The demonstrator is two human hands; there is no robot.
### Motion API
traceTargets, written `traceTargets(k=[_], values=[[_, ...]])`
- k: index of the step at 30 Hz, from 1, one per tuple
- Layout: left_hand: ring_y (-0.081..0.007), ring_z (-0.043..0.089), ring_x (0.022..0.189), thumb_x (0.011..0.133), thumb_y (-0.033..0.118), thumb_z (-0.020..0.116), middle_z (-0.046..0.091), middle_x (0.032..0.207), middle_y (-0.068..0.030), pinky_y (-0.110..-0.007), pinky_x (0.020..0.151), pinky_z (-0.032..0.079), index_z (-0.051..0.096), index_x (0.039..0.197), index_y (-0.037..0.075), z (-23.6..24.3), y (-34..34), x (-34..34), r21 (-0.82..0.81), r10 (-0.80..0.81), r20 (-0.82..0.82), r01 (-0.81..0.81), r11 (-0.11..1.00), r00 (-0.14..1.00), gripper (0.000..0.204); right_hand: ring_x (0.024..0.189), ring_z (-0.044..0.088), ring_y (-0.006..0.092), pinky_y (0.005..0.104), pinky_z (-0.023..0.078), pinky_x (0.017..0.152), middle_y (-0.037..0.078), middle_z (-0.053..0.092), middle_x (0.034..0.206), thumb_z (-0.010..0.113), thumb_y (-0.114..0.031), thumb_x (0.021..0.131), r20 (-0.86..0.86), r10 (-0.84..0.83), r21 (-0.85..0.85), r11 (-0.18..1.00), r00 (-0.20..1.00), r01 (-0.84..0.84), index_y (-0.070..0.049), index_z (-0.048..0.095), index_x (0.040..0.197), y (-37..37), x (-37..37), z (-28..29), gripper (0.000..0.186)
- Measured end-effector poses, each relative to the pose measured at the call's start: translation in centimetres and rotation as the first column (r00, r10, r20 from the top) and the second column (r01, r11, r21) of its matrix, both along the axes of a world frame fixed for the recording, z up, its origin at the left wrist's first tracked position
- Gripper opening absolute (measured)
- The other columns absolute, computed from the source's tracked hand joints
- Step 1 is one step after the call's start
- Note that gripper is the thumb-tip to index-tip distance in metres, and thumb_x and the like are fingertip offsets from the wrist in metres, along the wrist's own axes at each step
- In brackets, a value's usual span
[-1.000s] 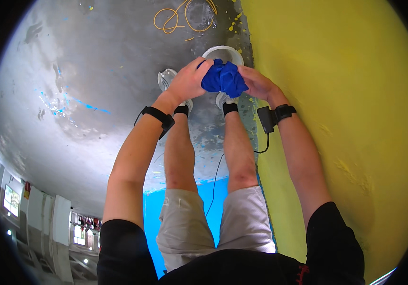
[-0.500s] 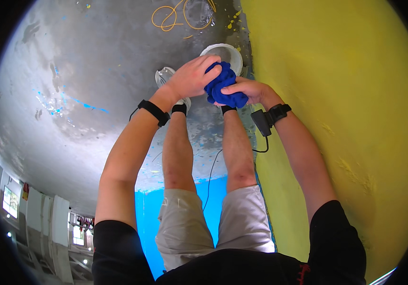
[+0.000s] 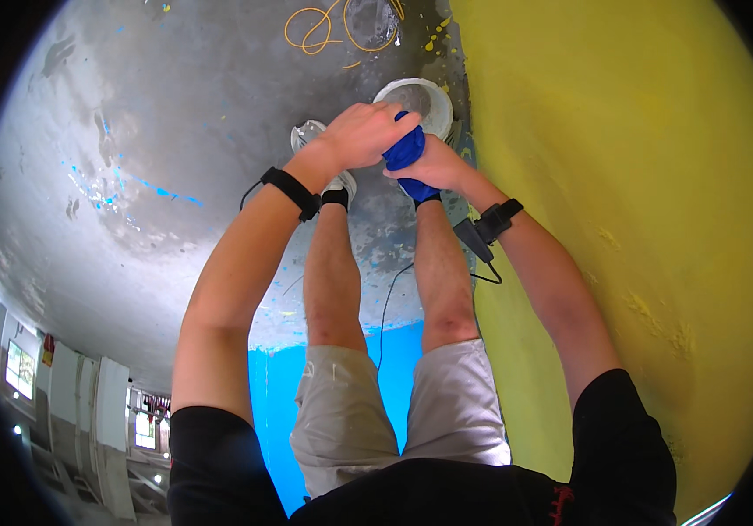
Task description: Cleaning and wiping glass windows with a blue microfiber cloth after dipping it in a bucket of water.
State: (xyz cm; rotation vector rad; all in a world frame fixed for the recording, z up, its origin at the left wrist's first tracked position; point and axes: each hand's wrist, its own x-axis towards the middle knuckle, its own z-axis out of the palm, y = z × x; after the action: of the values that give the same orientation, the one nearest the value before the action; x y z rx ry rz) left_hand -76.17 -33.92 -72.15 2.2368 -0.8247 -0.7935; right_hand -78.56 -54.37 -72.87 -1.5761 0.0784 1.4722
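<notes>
Between my hands is a bunched blue cloth (image 3: 404, 151), squeezed tight, with one end hanging below my right hand. My left hand (image 3: 360, 136) is closed on its upper end, knuckles upward. Wrapped round its middle is my right hand (image 3: 436, 165), just to the right and slightly lower. Beyond the cloth, a white bucket (image 3: 440, 103) stands on the floor, partly hidden by my hands; it seems to hold greyish water.
A yellow wall (image 3: 622, 175) rises close on my right. The wet grey floor (image 3: 192, 105) has blue and yellow paint splashes. An orange cord (image 3: 313, 33) lies coiled ahead. My shoes (image 3: 306, 133) are beside the bucket. A black cable (image 3: 385, 307) hangs from my right wrist.
The cloth has gone from a loose, wide bundle to a narrower, tighter one. My right hand has turned and closed round its middle; my left hand has shifted slightly right.
</notes>
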Motion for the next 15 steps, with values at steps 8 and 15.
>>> traceTargets(k=[8,15], values=[[-0.0375,0.071,0.090,0.074,0.006,0.074,0.070,0.097,-0.0204,-0.047,0.075,0.057,0.057,0.118,0.006,-1.2,-2.5,-0.3,0.253,0.047,-0.167,-0.003,0.968,0.985,0.047,0.094,0.071,0.0398,0.0467,0.056,0.082,0.020,0.074,0.098,0.069,-0.044,0.081,0.238,0.405,-0.589,0.783,0.883,-0.200,-0.008,0.070,0.110,1.8,0.1,0.7,0.047],[-0.0381,0.070,0.102,0.072,0.021,0.080,0.073,0.104,-0.0214,-0.045,0.088,0.057,0.058,0.122,0.004,-2.9,-3.7,1.0,0.308,0.067,-0.355,0.049,0.950,0.932,0.057,0.086,0.071,0.0415,0.0510,0.056,0.076,0.020,0.074,0.090,0.070,-0.043,0.080,0.353,0.529,-0.614,0.753,0.772,-0.235,-0.009,0.069,0.107,-0.2,0.1,-0.8,0.044]])
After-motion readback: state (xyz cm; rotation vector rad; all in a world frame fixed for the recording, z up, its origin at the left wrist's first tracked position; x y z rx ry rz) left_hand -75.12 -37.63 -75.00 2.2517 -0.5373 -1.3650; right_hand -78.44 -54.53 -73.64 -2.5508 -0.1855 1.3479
